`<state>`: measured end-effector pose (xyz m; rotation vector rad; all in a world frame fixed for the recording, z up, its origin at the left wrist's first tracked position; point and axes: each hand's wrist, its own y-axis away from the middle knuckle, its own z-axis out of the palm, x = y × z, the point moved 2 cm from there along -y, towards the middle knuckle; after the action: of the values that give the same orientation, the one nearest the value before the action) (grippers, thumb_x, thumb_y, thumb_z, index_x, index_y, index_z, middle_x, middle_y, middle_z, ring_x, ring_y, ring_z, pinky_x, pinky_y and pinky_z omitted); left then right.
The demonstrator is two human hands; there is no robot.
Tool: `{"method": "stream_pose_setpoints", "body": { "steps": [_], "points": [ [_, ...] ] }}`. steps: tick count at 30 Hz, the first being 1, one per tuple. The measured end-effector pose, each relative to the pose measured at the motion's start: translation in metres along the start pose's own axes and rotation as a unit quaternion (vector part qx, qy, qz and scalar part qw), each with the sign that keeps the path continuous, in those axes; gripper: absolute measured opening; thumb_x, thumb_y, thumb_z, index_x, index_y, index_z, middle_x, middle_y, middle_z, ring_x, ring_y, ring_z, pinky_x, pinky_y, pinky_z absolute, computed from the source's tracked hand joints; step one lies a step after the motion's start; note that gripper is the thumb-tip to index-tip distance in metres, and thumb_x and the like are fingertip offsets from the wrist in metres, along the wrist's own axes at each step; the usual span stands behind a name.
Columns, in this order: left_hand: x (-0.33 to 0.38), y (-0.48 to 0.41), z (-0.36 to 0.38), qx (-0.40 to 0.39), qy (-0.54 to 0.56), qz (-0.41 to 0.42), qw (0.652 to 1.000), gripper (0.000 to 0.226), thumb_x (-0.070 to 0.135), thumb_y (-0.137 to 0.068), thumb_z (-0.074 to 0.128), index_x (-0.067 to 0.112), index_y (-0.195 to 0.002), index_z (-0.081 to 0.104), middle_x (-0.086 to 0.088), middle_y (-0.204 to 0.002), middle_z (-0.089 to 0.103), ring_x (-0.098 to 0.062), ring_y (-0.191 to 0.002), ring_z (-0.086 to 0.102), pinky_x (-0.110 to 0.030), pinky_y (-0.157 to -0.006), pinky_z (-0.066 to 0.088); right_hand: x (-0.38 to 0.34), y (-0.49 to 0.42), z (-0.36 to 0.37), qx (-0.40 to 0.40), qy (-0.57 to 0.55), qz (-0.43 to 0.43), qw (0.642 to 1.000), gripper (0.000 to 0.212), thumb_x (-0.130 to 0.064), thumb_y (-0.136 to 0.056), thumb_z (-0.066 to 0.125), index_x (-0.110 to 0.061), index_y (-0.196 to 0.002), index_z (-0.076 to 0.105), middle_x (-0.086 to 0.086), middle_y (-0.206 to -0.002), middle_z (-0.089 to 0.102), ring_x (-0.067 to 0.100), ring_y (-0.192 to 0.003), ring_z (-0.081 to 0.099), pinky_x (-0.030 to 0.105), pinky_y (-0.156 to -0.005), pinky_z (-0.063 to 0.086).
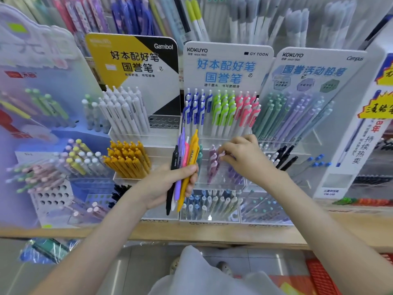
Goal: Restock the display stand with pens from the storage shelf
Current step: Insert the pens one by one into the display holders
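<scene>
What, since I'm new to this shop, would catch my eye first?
The left hand grips a bunch of pens, black, purple, pink and orange, mid-frame. Beside it the right hand pinches a mauve pen in the middle stand, under bright blue, green and pink rows.

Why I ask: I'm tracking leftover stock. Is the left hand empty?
No, the left hand grips a bundle of black, purple, pink and orange plastic pens in front of the display stand.
</scene>
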<state>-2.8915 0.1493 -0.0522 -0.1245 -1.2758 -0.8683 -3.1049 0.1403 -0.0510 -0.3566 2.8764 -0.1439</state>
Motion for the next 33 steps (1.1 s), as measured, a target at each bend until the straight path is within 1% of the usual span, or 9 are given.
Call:
{"method": "stream_pose_setpoints", "body": {
  "steps": [6,8,10,14,17,21,25,31,33],
  "points": [
    [0.002,0.0,-0.002,-0.02,-0.015,0.001,1.0,0.016,0.019,-0.082,0.06,0.006,-0.091,0.059,-0.001,-0.068,0.063,-0.014,-0.061,0.061,-0.025,-0.059,0.054,-0.008,0.007,0.006,0.036,0.023,-0.022,0.999,0.017,-0.02,-0.083,0.07,-0.01,-0.096,0.068,0.007,-0.081,0.066,0.031,-0.081,0.058,0.029,-0.085,0.02],
    [0.003,0.002,-0.004,-0.025,-0.022,-0.001,0.999,0.017,0.019,-0.081,0.059,0.006,-0.092,0.06,-0.001,-0.069,0.064,-0.014,-0.062,0.062,-0.025,-0.062,0.055,-0.014,0.012,-0.001,0.089,0.016,-0.01,0.996,0.022,-0.021,-0.084,0.07,-0.011,-0.102,0.065,0.003,-0.086,0.068,0.025,-0.086,0.059,0.028,-0.086,0.022],
    [0.003,0.004,-0.007,-0.029,-0.029,0.004,0.999,0.017,0.019,-0.081,0.058,0.006,-0.092,0.06,-0.002,-0.07,0.064,-0.015,-0.063,0.063,-0.026,-0.063,0.055,-0.029,0.016,-0.016,0.112,-0.084,0.023,0.99,0.025,-0.028,-0.089,0.063,-0.015,-0.111,0.062,-0.006,-0.092,0.068,0.016,-0.092,0.056,0.026,-0.087,0.026],
    [0.008,0.01,-0.01,-0.033,-0.074,0.018,0.997,0.018,0.022,-0.082,0.059,0.007,-0.093,0.059,-0.003,-0.073,0.066,-0.016,-0.064,0.062,-0.029,-0.065,0.054,-0.077,0.009,-0.038,0.045,-0.343,0.1,0.933,0.018,-0.033,-0.084,0.067,-0.019,-0.094,0.063,-0.007,-0.083,0.067,0.002,-0.076,0.059,0.017,-0.071,0.046],
    [0.014,0.02,-0.017,-0.044,-0.107,0.021,0.993,0.024,0.024,-0.083,0.059,0.006,-0.099,0.057,-0.004,-0.078,0.069,-0.016,-0.061,0.06,-0.03,-0.063,0.052,-0.09,-0.001,-0.037,-0.008,-0.418,0.157,0.895,0.013,-0.021,-0.084,0.069,-0.011,-0.085,0.061,0.004,-0.072,0.068,0.006,-0.062,0.06,0.026,-0.065,0.052],
    [0.022,0.038,-0.04,-0.005,-0.111,0.039,0.993,0.028,0.022,-0.085,0.056,0.006,-0.108,0.058,-0.004,-0.082,0.073,-0.013,-0.061,0.062,-0.024,-0.06,0.053,-0.102,-0.013,-0.037,-0.064,-0.529,0.176,0.828,0.007,-0.01,-0.089,0.063,-0.005,-0.088,0.058,0.004,-0.07,0.068,0.01,-0.061,0.063,0.023,-0.061,0.053],
    [0.026,0.051,-0.059,0.022,-0.144,0.064,0.987,0.012,0.011,-0.094,0.053,0.012,-0.103,0.061,0.0,-0.078,0.074,-0.012,-0.067,0.067,-0.023,-0.063,0.054,-0.13,-0.031,-0.023,-0.078,-0.538,0.164,0.823,0.017,-0.007,-0.086,0.064,0.0,-0.097,0.053,0.011,-0.071,0.067,0.012,-0.059,0.064,0.024,-0.061,0.053],
    [0.033,0.06,-0.114,0.109,-0.015,0.081,0.991,0.019,0.011,-0.09,0.054,0.006,-0.105,0.063,-0.015,-0.098,0.073,-0.027,-0.081,0.071,-0.036,-0.073,0.06,-0.134,-0.066,-0.032,0.028,-0.59,0.163,0.79,0.011,0.006,-0.09,0.053,-0.001,-0.098,0.056,0.016,-0.075,0.066,0.013,-0.063,0.067,0.021,-0.064,0.056],
    [0.035,0.068,-0.133,0.121,0.021,0.076,0.989,0.026,0.015,-0.083,0.057,0.003,-0.105,0.063,-0.018,-0.101,0.072,-0.027,-0.081,0.072,-0.034,-0.07,0.06,-0.128,-0.072,-0.035,0.057,-0.579,0.159,0.797,0.013,0.005,-0.092,0.051,-0.004,-0.1,0.056,0.013,-0.079,0.068,0.015,-0.07,0.069,0.021,-0.068,0.056]
  ]
}}
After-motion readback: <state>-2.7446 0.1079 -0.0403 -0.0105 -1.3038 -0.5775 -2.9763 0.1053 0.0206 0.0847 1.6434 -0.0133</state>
